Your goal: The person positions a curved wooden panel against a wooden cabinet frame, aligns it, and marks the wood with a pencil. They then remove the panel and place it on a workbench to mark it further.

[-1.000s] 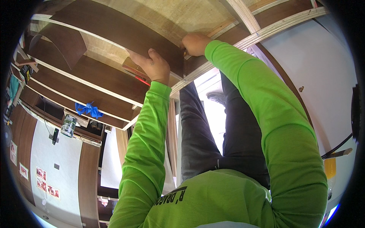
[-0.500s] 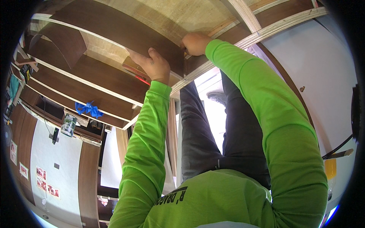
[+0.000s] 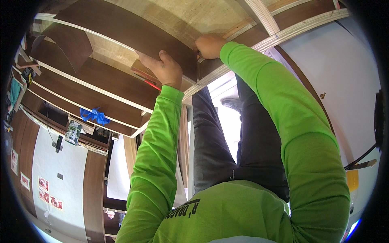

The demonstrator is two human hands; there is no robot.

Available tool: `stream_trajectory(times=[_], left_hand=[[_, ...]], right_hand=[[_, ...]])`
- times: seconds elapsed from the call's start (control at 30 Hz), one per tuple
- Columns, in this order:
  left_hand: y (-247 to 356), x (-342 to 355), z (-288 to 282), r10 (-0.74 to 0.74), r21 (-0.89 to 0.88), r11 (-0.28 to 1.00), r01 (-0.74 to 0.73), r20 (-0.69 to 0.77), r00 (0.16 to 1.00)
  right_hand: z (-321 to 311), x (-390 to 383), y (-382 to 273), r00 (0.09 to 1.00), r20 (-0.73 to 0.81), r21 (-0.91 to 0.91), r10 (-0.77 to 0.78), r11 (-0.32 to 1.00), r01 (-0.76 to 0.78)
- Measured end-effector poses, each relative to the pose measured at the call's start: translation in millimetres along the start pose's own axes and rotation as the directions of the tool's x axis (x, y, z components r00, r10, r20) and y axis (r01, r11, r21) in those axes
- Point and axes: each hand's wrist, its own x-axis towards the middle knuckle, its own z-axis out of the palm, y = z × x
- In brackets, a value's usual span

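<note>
Brown panel (image 3: 133,30), left hand (image 3: 167,72) against it; black lettering (image 3: 184,208) on green shirt (image 3: 239,214).

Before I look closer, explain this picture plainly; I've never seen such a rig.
This is no machine but a bare-handed person in green sleeves. One wide fisheye camera, worn on the head, looks down and bends straight edges. The left hand, thumb apart from its fingers, is at the lower edge of a brown panel in a pale wooden frame. The right hand curls at the panel's end; whether it grips anything is hidden. Toward the picture's left are a crumpled blue bundle and a can.
</note>
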Motion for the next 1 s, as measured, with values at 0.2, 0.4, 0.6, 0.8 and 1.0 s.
stream_trajectory(times=[0.2,0.4,0.6,0.8,1.0], left_hand=[[-1,0,0,0.020,0.088,0.996,-0.019,-0.006,1.000],[-3,0,0,0.026,0.066,0.997,-0.025,-0.009,1.000],[-3,0,0,0.036,0.099,0.994,-0.037,0.006,0.999],[-5,-1,-1,0.024,0.106,0.994,-0.024,0.003,1.000],[2,-1,0,0.026,0.052,0.998,-0.026,0.001,1.000]], right_hand=[[-7,-6,-3,1.000,-0.019,0.038,-0.022,0.999,0.022],[-3,-3,0,1.000,-0.017,0.060,-0.023,0.998,0.024],[-5,-5,0,1.000,-0.015,0.072,0.001,0.997,0.000],[-11,-7,-5,1.000,0.012,0.052,-0.009,0.999,0.008],[3,2,2,1.000,-0.012,0.013,0.025,1.000,-0.024]])
